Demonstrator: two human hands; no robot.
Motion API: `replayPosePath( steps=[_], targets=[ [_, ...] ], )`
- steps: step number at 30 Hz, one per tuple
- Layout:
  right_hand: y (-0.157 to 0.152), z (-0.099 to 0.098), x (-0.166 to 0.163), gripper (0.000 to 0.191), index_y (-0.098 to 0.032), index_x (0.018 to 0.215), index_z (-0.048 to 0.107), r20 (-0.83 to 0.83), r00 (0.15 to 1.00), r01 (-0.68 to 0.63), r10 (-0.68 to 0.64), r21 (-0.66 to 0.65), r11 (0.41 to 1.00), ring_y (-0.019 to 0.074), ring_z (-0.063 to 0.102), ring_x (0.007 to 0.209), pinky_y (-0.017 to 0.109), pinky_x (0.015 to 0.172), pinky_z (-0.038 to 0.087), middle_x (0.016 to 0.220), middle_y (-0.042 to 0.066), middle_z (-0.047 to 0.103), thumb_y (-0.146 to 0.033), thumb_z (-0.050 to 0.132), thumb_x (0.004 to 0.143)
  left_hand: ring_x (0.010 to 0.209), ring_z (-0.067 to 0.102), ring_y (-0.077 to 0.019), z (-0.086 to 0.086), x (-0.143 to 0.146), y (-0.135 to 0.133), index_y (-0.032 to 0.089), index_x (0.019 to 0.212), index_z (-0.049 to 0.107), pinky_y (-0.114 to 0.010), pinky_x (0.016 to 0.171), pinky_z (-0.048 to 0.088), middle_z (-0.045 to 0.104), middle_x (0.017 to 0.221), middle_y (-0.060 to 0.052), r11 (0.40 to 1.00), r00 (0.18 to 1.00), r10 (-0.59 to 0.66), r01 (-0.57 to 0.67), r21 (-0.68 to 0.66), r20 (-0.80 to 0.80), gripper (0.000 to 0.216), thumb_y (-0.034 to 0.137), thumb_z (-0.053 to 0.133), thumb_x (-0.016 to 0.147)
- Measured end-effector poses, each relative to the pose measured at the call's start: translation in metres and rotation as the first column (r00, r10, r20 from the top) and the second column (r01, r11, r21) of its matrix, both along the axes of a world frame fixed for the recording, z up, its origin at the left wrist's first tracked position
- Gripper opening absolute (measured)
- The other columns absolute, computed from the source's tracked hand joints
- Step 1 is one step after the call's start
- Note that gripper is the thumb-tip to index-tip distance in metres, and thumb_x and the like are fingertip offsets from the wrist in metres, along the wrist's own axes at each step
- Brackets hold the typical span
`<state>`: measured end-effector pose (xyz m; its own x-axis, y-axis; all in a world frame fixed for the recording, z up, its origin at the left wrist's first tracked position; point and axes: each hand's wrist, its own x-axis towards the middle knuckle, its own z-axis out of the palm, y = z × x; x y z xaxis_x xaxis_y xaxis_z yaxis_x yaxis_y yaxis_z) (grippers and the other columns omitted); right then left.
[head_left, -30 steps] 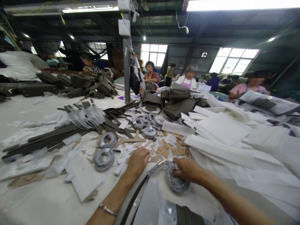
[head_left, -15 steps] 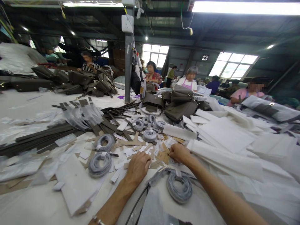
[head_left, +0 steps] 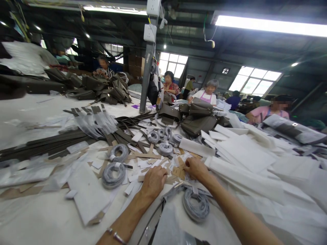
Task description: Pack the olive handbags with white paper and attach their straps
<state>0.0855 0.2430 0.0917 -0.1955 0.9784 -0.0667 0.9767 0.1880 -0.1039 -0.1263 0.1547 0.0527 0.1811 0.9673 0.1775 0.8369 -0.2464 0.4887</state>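
Observation:
My left hand (head_left: 154, 179) rests low over white and brown paper scraps, its fingers curled and their tips turned out of sight. Close by on the right, my right hand (head_left: 195, 167) has its fingers pinched together beside some brown card tags (head_left: 178, 172); anything between the fingertips is hidden. Nearest me lies a coil of plastic-wrapped strap (head_left: 196, 205), just below my right hand. A bag in clear plastic wrap (head_left: 167, 223) lies between my forearms, with a wrapped strap curving over its top.
More wrapped coils (head_left: 113, 175) lie left and beyond the hands. Dark straps (head_left: 63, 139) spread at left, dark bags (head_left: 198, 124) are piled behind, and white foam sheets (head_left: 245, 149) stack at right. A grey post (head_left: 146, 78) rises from the table. Several people work beyond.
The view has tilted slightly, so the background sits lower and farther right. Both hands keep nearly the same places and curled shapes; more of my left wrist's bracelet shows.

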Motion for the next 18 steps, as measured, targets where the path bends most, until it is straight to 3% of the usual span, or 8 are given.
replayPosePath(
  steps=[5,10,14,18],
  targets=[
    [-0.004,-0.012,-0.011,0.018,-0.013,0.093,0.071,0.005,0.999,0.045,-0.045,0.045,0.998,0.0292,0.065,0.104,0.035,0.085,0.045,0.105,0.018,0.07,-0.009,0.054,0.086,0.102,0.061,-0.0222,-0.001,-0.001,0.001,0.021,0.095,0.069,-0.033,0.091,0.042,0.069,0.102,-0.006,1.0,1.0,0.006,-0.006,0.007,0.008,0.017,0.018,0.052,0.093],
    [0.004,-0.005,0.002,0.012,-0.015,0.078,0.066,-0.174,0.979,0.116,-0.108,0.038,0.993,0.026,0.067,0.094,0.032,0.081,0.046,0.089,0.012,0.072,-0.01,0.056,0.082,0.101,0.062,-0.0219,0.001,0.0,0.0,0.022,0.095,0.068,-0.033,0.09,0.042,0.069,0.102,-0.004,1.0,1.0,0.014,-0.015,0.004,0.02,0.016,0.017,0.053,0.093],
    [0.01,0.007,0.012,0.017,-0.016,0.076,0.061,-0.419,0.894,0.148,-0.156,-0.053,0.988,0.0196,0.068,0.076,0.025,0.066,0.049,0.076,0.007,0.071,-0.018,0.049,0.087,0.103,0.062,-0.0218,0.003,0.002,-0.001,0.023,0.096,0.067,-0.034,0.091,0.042,0.07,0.104,-0.003,1.0,0.999,0.007,-0.007,0.006,0.032,0.017,0.017,0.053,0.093],
    [0.01,0.016,0.011,0.022,-0.016,0.091,0.058,-0.623,0.762,0.135,-0.179,-0.118,0.984,0.0168,0.071,0.08,0.022,0.059,0.051,0.096,0.01,0.073,-0.028,0.041,0.095,0.102,0.063,-0.0224,0.003,0.002,-0.002,0.024,0.097,0.067,-0.035,0.092,0.042,0.07,0.104,-0.004,1.0,0.999,0.012,-0.013,0.005,0.037,0.018,0.016,0.051,0.093]
  ],
)
